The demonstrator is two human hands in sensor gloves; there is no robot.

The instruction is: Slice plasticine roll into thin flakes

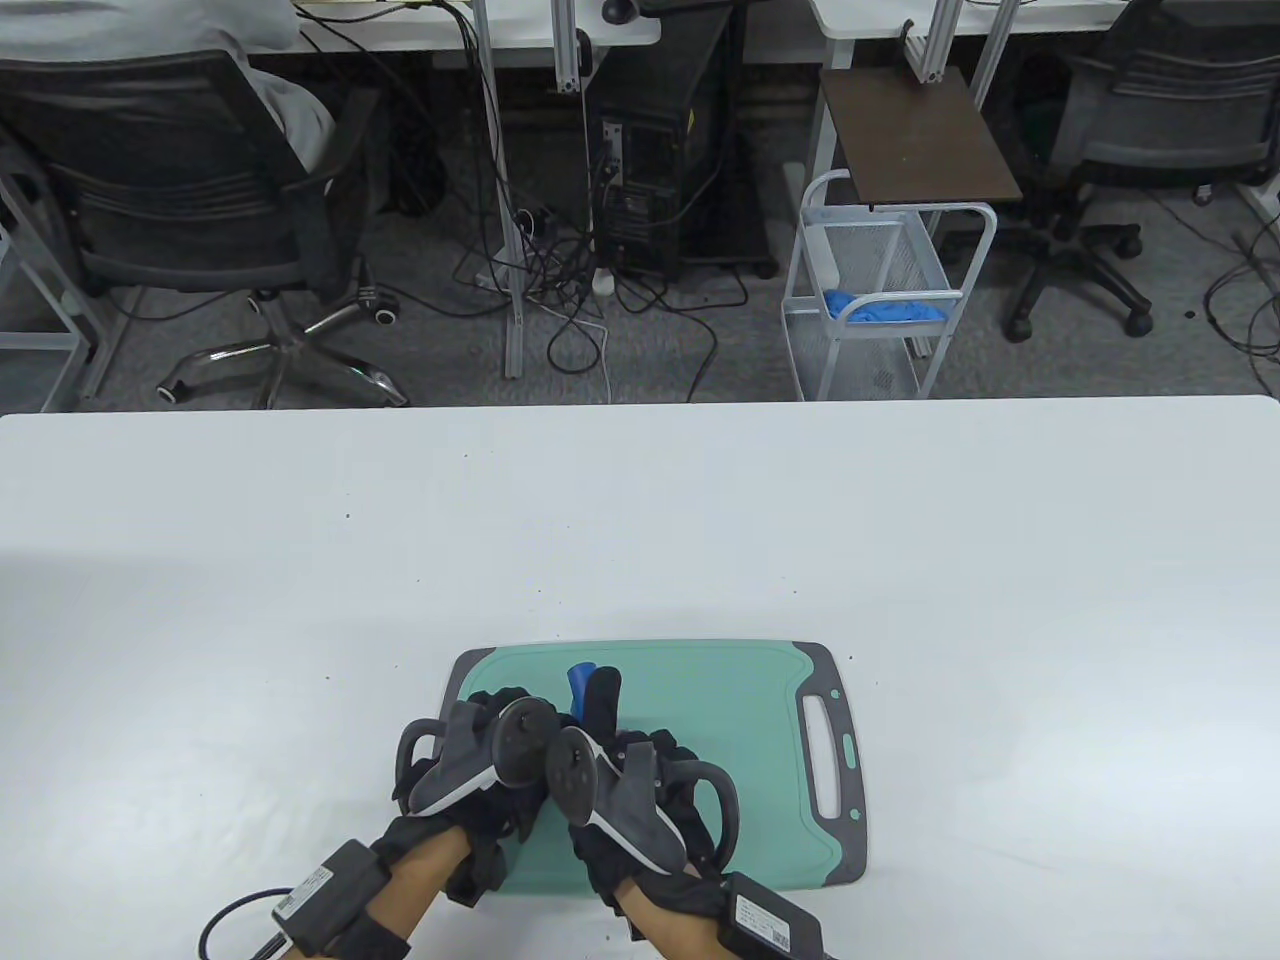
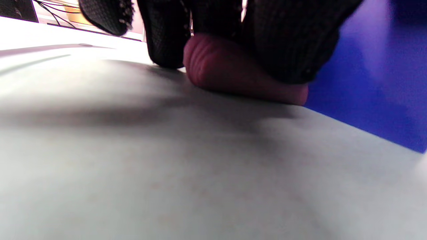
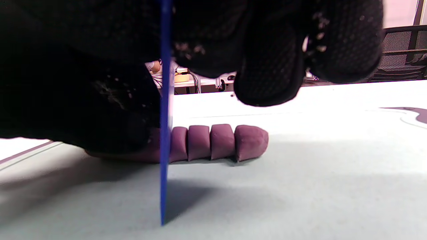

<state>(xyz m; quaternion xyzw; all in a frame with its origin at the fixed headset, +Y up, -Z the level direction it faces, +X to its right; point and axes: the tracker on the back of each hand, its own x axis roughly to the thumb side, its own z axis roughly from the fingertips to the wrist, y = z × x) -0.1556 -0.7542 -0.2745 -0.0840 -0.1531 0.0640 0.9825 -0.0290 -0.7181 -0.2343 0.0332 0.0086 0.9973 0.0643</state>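
A purple plasticine roll (image 3: pixel 213 143) lies on the green cutting board (image 1: pixel 760 720). Several cut slices stand side by side at its free end (image 3: pixel 251 141). My left hand (image 1: pixel 480 760) presses down on the uncut part of the roll (image 2: pixel 230 71) with gloved fingers (image 2: pixel 166 36). My right hand (image 1: pixel 630 790) grips a thin blue blade (image 3: pixel 165 110), held upright with its edge down on the board, cut into the roll beside the last slice. The blade's tip shows in the table view (image 1: pixel 580 685) and as a blue surface in the left wrist view (image 2: pixel 377 76). The roll is hidden by both hands in the table view.
The board has a grey rim and a handle slot (image 1: pixel 828 750) on its right side. It lies near the front edge of a white table (image 1: pixel 900 540). Chairs, cables and a white wire cart (image 1: pixel 880 300) stand on the floor beyond the table.
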